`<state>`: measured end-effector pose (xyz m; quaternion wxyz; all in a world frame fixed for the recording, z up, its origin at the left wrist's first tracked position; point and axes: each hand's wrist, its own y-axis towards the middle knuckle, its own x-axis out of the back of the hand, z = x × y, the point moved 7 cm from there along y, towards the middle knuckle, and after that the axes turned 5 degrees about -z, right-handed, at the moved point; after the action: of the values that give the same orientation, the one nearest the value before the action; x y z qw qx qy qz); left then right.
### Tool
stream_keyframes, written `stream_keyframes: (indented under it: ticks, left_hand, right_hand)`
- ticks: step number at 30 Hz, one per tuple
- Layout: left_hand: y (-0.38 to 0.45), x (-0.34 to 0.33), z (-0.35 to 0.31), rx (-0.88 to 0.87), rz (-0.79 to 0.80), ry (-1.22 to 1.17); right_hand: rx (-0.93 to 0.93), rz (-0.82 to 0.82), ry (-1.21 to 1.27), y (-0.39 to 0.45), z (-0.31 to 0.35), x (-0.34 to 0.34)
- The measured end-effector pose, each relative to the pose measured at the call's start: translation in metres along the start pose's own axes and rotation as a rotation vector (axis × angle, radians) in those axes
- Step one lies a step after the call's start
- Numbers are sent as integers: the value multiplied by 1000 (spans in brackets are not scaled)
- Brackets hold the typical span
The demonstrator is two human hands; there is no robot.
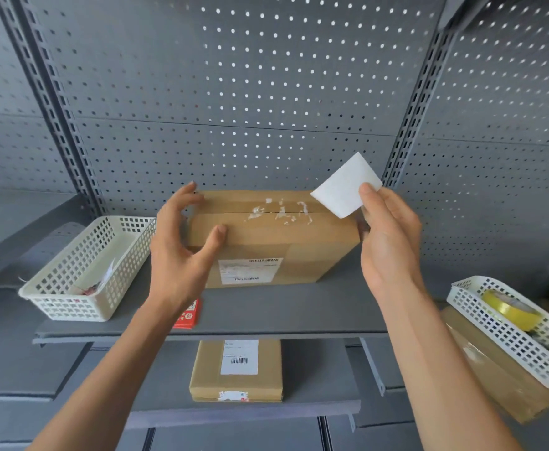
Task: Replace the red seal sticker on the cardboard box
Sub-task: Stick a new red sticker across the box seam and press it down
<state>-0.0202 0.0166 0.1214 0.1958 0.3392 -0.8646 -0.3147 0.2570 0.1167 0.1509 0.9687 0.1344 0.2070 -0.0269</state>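
Two bare forearms reach up to the cardboard box [271, 237] on the shelf [266, 315]: left hand [182, 245] spread open at its nine o'clock end, right hand [390, 236] pinching a white paper [344, 187] at two o'clock, nearer the torn residue [279, 211] along its left-right seam.

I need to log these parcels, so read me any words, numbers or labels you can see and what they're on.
Nothing reads clearly.
White shipping label on the brown cardboard box on the upper shelf: barcodes, print too blurred.
White label on the lower cardboard box: barcode, text too small.
Red card under the left wrist: marks illegible.
White paper piece in the right hand: blank.
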Motion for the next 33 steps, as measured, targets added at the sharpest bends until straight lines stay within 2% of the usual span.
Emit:
stream_keyframes:
  ticks: [3, 7, 11, 14, 16, 18, 24, 28, 33]
  left_hand:
    - [6, -5, -17, -272, 38, 111]
    - [18, -17, -20, -387, 121, 195]
    - [27, -27, -15, -320, 175, 211]
    - [35, -31, -14, -140, 202, 147]
    - [42, -31, -13, -2, 225, 37]
    - [47, -31, -12, 65, 240, -55]
    - [59, -36, -10, 124, 294, -137]
    - [65, -37, -7, 217, 260, -217]
    - [64, -38, -8, 229, 226, -250]
  right_hand:
    - [80, -43, -38, 3, 15, -1]
    - [466, -76, -111, -4, 51, -19]
    - [1114, 24, -424, -29, 64, -59]
    - [1363, 92, -588, -37, 45, -83]
    - [1422, 111, -665, -36, 32, -93]
    - [1464, 124, -703, -32, 23, -99]
    - [1516, 149, -791, -24, 13, -112]
    - [1519, 130, -843, -21, 10, -118]
    - [1518, 150, -880, -19, 5, -122]
